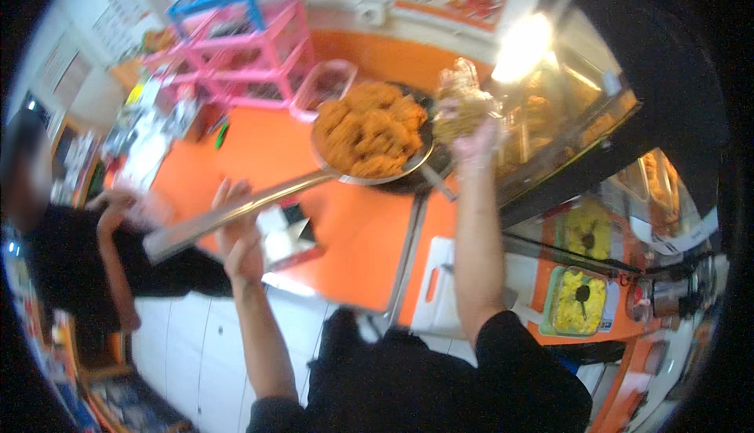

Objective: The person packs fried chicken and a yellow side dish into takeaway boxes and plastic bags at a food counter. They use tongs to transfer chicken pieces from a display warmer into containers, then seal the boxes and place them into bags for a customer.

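Observation:
A round metal strainer (pixel 322 159) with a long handle (pixel 259 200) is heaped with orange-brown breaded fried pieces (pixel 371 129), apparently chicken. Its bowl sits over a dark round pan or stand (pixel 400 184) on the orange counter. My left hand (pixel 241 250) is under the handle, palm up with straight fingers; whether it touches the handle is unclear. To the right of the strainer my right hand (pixel 471 129) reaches forward. Clear plastic, seemingly a thin glove (pixel 464 76), covers its fingers, with a blurred brownish patch (pixel 459 112) there. Blur hides whether it grips anything.
Pink stacked racks (pixel 253 59) and a pink basket (pixel 301 100) stand at the back. A lit glass display case (pixel 545 115) is on the right. Nearer are a white cutting board (pixel 433 291) and a tub of yellow food (pixel 580 300). Another person (pixel 65 262) is at left.

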Demonstrator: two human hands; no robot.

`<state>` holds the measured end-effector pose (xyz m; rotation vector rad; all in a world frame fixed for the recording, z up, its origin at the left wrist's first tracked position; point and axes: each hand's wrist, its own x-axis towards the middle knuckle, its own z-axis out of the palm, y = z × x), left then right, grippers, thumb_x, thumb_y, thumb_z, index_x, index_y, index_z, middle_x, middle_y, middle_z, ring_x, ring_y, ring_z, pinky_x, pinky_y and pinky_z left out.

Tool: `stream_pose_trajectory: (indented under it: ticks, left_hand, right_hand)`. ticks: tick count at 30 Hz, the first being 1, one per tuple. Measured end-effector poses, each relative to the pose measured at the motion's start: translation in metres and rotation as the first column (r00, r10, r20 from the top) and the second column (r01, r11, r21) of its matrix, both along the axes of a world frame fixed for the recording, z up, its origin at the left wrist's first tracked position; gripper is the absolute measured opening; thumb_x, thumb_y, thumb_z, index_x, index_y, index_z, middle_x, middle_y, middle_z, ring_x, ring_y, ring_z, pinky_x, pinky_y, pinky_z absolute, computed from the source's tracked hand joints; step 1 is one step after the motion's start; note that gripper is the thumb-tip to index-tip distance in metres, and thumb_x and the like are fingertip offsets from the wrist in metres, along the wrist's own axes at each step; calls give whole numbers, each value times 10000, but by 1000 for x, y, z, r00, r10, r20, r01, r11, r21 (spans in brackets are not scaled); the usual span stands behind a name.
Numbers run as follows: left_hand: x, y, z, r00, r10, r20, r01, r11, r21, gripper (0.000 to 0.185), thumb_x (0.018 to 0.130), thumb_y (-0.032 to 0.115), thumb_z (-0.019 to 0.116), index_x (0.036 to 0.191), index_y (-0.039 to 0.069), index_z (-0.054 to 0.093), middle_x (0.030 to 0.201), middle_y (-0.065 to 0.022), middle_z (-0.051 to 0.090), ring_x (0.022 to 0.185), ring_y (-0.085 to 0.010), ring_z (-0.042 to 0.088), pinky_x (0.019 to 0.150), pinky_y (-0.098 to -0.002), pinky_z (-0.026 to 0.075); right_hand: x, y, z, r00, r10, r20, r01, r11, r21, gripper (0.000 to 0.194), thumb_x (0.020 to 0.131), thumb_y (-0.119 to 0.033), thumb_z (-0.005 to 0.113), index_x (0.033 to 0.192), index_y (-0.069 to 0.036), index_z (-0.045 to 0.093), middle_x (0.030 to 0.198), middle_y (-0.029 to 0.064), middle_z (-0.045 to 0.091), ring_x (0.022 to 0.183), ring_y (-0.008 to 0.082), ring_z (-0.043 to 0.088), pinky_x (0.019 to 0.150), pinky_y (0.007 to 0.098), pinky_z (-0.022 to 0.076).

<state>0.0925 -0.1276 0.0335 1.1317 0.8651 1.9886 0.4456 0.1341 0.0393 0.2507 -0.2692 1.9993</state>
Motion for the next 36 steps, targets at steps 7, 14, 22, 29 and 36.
stream_pose_trajectory:
  ticks: [7, 14, 22, 29, 36]
  left_hand:
    - [-72, -65, -70, 664, 158, -731, -587, 715, -378, 503, 779, 156, 696, 1256, 34, 598, 1320, -159, 534, 1249, -327, 501, 1020, -494, 440]
    - [-74, -64, -146, 379, -81, -922, -726, 592, -350, 537, 785, 256, 770, 1260, 71, 600, 1154, -198, 573, 1167, -395, 503, 998, -507, 431]
    - [-105, -63, -146, 553, -397, -732, -472, 575, -668, 605, 799, 212, 737, 1370, 134, 552, 1371, -217, 525, 1253, -396, 510, 1058, -504, 422]
    - [-112, -65, -128, 261, -468, -844, -563, 637, -527, 923, 701, 476, 854, 1489, 228, 442, 1482, -158, 482, 1153, -458, 619, 923, -534, 541]
    - [-116, -69, -131, 277, -485, -830, -566, 615, -549, 882, 748, 496, 825, 1502, 307, 407, 1477, -143, 466, 1091, -499, 618, 881, -553, 555]
  right_hand:
    - [-40, -169, -8, 992, 53, -116, -71, 985, -157, 559, 908, -144, 633, 1422, -83, 422, 1328, 112, 496, 905, 161, 515, 678, 301, 481]
    - [-142, -288, -79, 956, 105, -273, -191, 931, -311, 664, 899, -200, 687, 1474, -57, 388, 1270, 113, 504, 920, 162, 560, 697, 267, 552]
    - [-305, -246, -150, 993, 106, -49, -117, 892, -437, 419, 889, -207, 610, 1286, -87, 544, 1142, 92, 585, 874, 201, 578, 708, 366, 559]
    - [-329, -212, -205, 363, -27, 932, 53, 999, 9, 383, 863, -64, 621, 1244, -42, 598, 1036, 79, 655, 912, 187, 639, 782, 387, 561]
    - [-295, -195, -176, -56, -770, 636, -447, 589, 673, 298, 913, -85, 585, 1201, -29, 640, 1110, 161, 659, 1058, 356, 622, 964, 418, 514]
